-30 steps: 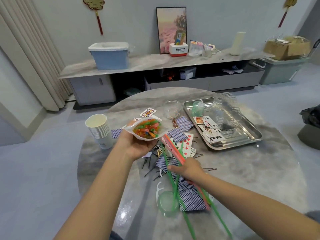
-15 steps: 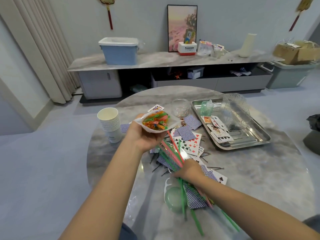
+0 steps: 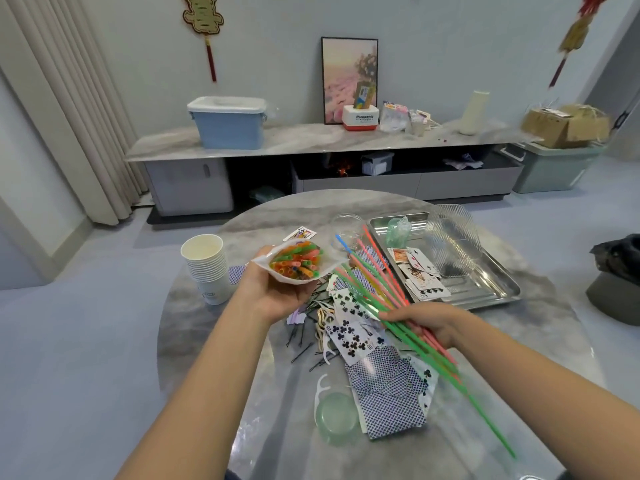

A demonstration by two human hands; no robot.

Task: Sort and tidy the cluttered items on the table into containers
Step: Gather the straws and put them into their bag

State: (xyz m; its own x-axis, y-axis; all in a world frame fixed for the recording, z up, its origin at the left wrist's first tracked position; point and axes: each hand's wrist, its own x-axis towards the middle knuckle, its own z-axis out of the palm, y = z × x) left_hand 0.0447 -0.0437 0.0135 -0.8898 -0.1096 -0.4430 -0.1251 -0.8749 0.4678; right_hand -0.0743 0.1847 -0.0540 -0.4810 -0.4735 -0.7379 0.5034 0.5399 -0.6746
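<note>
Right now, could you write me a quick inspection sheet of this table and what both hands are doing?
Surface: round marble table, crowded in the middle.
Job's things: bag of straws; loose straws; playing cards scattered; metal tray holding some cards.
Clutter: hairpins, floss picks, paper cup stack, green lid.
Grippers: left hand holds the bag; right hand grips the loose straws.
Cables: nothing seen.
Surroundings: low cabinet with blue bin; curtain.

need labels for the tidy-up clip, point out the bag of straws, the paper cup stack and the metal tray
bag of straws [image 3: 296, 263], head view, on the coloured straw ends in its mouth
paper cup stack [image 3: 207, 268], head view, on the stacked rims
metal tray [image 3: 485, 299], head view, on its bare floor
</note>
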